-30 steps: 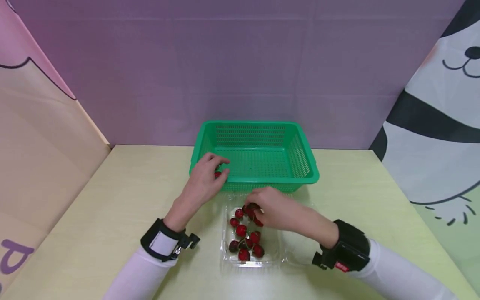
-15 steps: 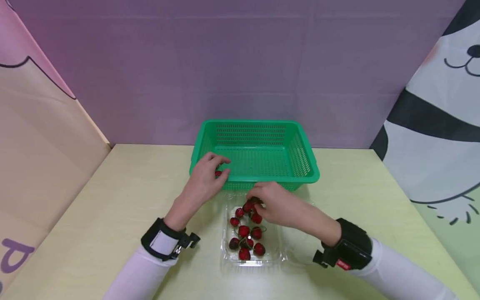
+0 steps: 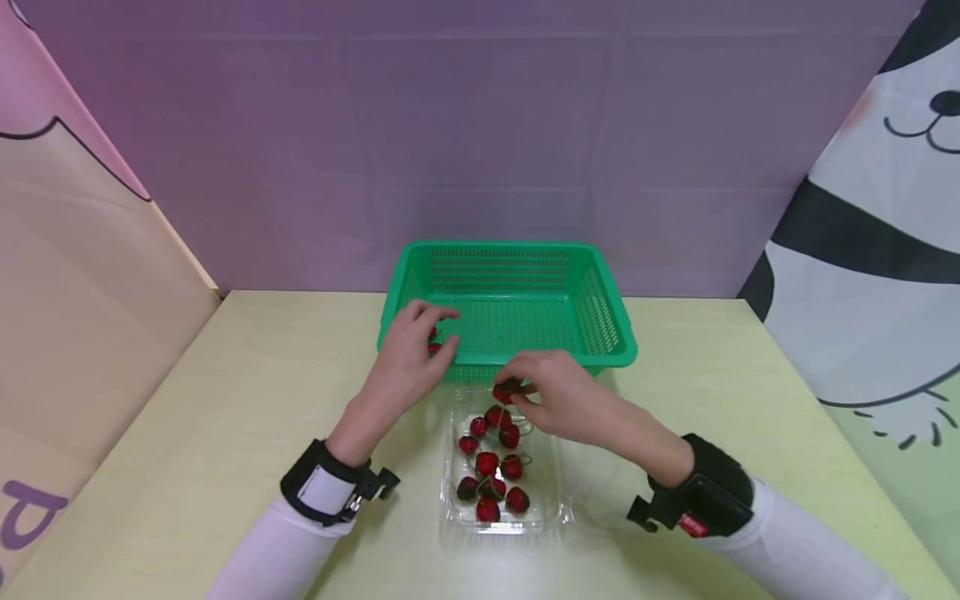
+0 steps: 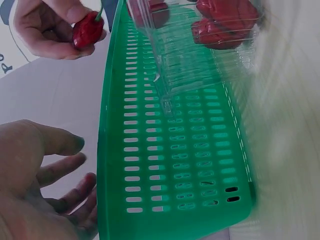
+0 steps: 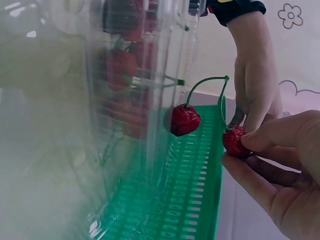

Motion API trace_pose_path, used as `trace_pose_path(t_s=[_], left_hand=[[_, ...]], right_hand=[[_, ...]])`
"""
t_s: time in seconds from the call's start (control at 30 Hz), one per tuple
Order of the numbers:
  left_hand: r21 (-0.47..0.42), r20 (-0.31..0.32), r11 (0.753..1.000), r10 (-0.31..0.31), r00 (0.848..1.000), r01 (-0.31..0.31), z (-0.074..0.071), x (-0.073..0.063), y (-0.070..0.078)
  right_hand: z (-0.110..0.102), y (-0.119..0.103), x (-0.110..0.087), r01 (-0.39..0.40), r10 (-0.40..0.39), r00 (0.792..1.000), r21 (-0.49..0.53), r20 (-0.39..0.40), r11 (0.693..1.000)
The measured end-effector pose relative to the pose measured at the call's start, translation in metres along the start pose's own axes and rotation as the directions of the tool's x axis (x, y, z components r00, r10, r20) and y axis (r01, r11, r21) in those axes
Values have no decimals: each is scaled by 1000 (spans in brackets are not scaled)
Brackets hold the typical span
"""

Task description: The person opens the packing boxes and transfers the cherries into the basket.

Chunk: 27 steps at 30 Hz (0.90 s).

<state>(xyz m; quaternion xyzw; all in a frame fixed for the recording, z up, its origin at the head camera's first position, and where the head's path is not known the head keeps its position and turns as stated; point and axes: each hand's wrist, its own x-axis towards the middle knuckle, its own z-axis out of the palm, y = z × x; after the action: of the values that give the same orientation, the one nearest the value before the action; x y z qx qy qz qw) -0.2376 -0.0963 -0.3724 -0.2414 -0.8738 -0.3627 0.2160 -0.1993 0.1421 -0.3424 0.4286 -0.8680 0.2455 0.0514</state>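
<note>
My right hand point(image 3: 562, 402) pinches a dark red cherry point(image 5: 235, 141) between thumb and fingers, above the far end of a clear plastic box point(image 3: 553, 487). In the right wrist view, its green stem joins that of a second cherry point(image 5: 185, 120), which hangs beside the box wall. Several more cherries point(image 3: 487, 463) lie in the box. My left hand point(image 3: 405, 358), fingers apart and loosely bent, hovers at the left front corner of a green basket point(image 3: 525, 360). Red cherries point(image 3: 434, 348) show between its thumb and fingers, inside the basket; the left wrist view shows that hand holding nothing.
The basket stands just behind the box, against a purple backdrop point(image 3: 480, 150). A clear lid point(image 3: 600, 500) lies open to the box's right. Both stand on a pale wooden table point(image 3: 285, 375), with printed cloth panels at either side.
My right hand has risen from the box toward the basket's front rim, lifting a cherry off the pile. The cherries left in the box have shifted slightly. My left hand has barely moved.
</note>
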Motion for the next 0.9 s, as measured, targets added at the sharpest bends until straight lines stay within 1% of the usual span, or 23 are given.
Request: trace_pose_path(t_s=[0.13,0.27,0.4,0.6,0.77,0.9], left_hand=[[-13,-43,999,35,998,-35,0,0,1],[-25,-70,998,51,996,-52,-1,0,1],[-35,-82,998,58,995,-61,-1,1,1],[-51,-108,997,51,993,-56,-4,0,3],[-85,-147,994,58,987,-71,-4,0,4],[-108,-181,989,85,980,-105,-5,1,6]], right_hand=[[-5,3,0,-1,3,999,32,-46,999],[-9,5,0,-13,19,997,76,-76,997],[-11,9,-1,-15,28,993,113,-117,994],[-12,15,-2,23,4,985,154,-172,988],[-14,17,-2,39,-1,972,158,-236,987],[-18,18,-3,14,32,951,146,-306,989]])
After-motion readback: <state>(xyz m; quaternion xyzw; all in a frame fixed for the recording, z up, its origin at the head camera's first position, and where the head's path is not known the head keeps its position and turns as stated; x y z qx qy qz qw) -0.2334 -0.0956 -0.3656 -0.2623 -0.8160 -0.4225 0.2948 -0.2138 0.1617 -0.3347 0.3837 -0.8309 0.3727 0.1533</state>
